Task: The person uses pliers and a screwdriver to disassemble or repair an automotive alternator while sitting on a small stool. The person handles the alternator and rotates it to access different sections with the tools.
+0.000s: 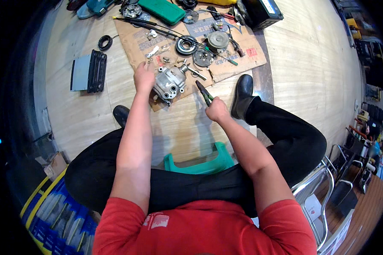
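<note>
My left hand point(144, 76) is at the left edge of a silver metal housing point(170, 80), its fingertips closed around something small I cannot make out. My right hand point(217, 109) grips black-jawed pliers with green handles point(203, 91), their tips pointing up toward the housing, a little to its right. The housing rests on a flattened cardboard sheet point(248, 57). Around it lie a black-and-silver pulley ring point(186, 45), a dark round plate point(203, 58), a round metal part point(218, 40), a metal rod point(198, 73) and small loose fittings point(152, 52).
A boxy electronic unit point(89, 71) and a black ring point(105, 42) lie left on the floor point(298, 72). A green case point(161, 10) and black battery point(263, 12) sit at the back. My boots flank the cardboard; a green stool point(198, 168) is beneath me; a metal chair point(318, 187) stands right.
</note>
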Demonstrator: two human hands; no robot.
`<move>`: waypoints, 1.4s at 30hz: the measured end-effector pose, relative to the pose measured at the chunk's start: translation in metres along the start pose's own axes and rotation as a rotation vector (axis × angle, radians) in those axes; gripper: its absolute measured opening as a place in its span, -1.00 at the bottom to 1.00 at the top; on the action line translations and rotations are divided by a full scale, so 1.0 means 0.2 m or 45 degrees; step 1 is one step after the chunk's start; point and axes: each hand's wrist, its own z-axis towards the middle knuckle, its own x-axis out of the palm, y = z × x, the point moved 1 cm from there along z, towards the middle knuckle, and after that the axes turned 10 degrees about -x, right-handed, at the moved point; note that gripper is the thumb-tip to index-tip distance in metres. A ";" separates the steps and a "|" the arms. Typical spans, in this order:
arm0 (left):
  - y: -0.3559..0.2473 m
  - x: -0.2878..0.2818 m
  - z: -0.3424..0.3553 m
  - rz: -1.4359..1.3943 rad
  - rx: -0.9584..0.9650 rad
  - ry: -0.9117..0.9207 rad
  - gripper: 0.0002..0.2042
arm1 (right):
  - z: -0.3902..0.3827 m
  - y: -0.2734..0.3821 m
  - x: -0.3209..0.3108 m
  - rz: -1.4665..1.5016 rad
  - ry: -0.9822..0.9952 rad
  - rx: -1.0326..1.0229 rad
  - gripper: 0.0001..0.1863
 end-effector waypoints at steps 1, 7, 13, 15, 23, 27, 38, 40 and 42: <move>-0.03 0.01 -0.01 0.019 0.126 0.069 -0.47 | -0.01 -0.01 0.01 -0.027 -0.009 0.001 -0.51; -0.06 0.09 -0.12 0.600 0.309 0.391 -0.24 | 0.04 -0.05 0.04 -0.065 -0.101 0.071 -0.49; -0.19 0.06 -0.34 0.900 0.279 0.349 0.07 | 0.31 -0.24 -0.03 0.278 -0.267 0.483 -0.40; -0.16 0.07 -0.34 0.927 0.261 0.347 0.10 | 0.40 -0.26 -0.06 0.354 -0.326 0.521 -0.39; -0.13 0.13 -0.47 0.967 0.273 0.166 0.09 | 0.51 -0.23 -0.01 0.555 -0.575 0.560 -0.31; -0.15 0.11 -0.49 0.992 0.173 0.148 0.08 | 0.52 -0.23 -0.02 0.515 -0.601 0.541 -0.28; -0.05 0.00 -0.17 0.733 -0.175 0.277 -0.01 | 0.52 -0.25 0.05 0.469 -0.634 0.414 -0.25; -0.04 0.00 -0.17 0.701 -0.133 0.300 0.00 | 0.53 -0.24 0.06 0.459 -0.665 0.461 -0.20; -0.02 -0.02 -0.19 0.712 -0.087 0.255 0.02 | 0.53 -0.21 0.05 0.350 -0.728 0.433 -0.17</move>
